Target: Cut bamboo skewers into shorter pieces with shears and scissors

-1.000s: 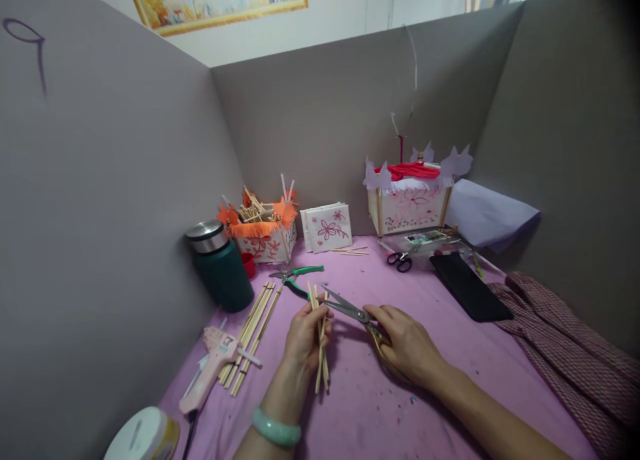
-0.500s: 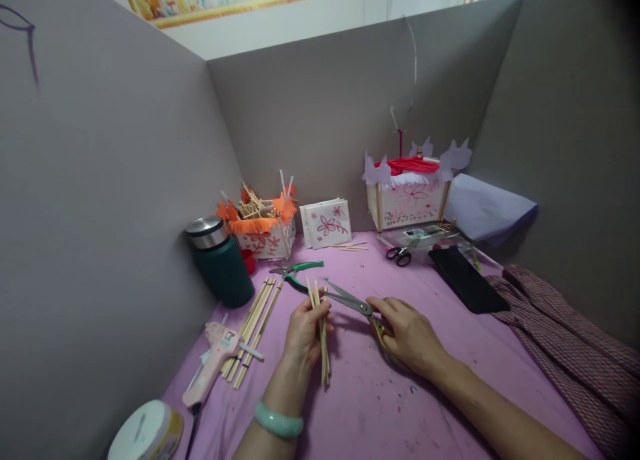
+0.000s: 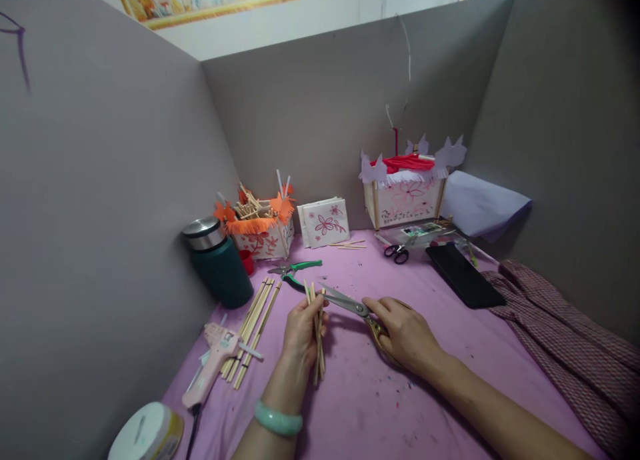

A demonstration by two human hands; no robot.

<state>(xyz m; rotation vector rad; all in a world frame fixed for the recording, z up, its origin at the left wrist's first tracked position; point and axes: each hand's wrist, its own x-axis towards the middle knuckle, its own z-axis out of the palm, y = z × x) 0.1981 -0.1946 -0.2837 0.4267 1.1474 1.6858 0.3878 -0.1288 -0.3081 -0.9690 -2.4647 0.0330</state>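
Observation:
Several thin wooden sticks (image 3: 318,353) stand roughly upright in my left hand (image 3: 300,330), pinched between thumb and fingers near their upper ends. A pale green bangle (image 3: 278,419) circles that wrist. My right hand (image 3: 407,330) is closed around the gold-coloured handles of a pair of scissors (image 3: 356,307). The blades are parted and point left, with their tips by the upper part of the sticks. Whether a blade touches a stick I cannot tell. Just behind the sticks lie green-handled pruning shears (image 3: 295,273), partly hidden by my left hand.
Left of my hands are banded stick bundles (image 3: 255,327), a pink glue gun (image 3: 215,360), a dark green flask (image 3: 220,267) and a round tub (image 3: 147,433). Behind stand two decorated boxes (image 3: 257,240) (image 3: 407,203) and drawn cards (image 3: 325,223). Small scissors (image 3: 397,252), a phone (image 3: 465,277) and checked cloth (image 3: 565,353) lie right.
The sticks have tilted slightly in my left hand, and their lower ends have shifted left. The scissors stay beside them. The whole view has shifted a little.

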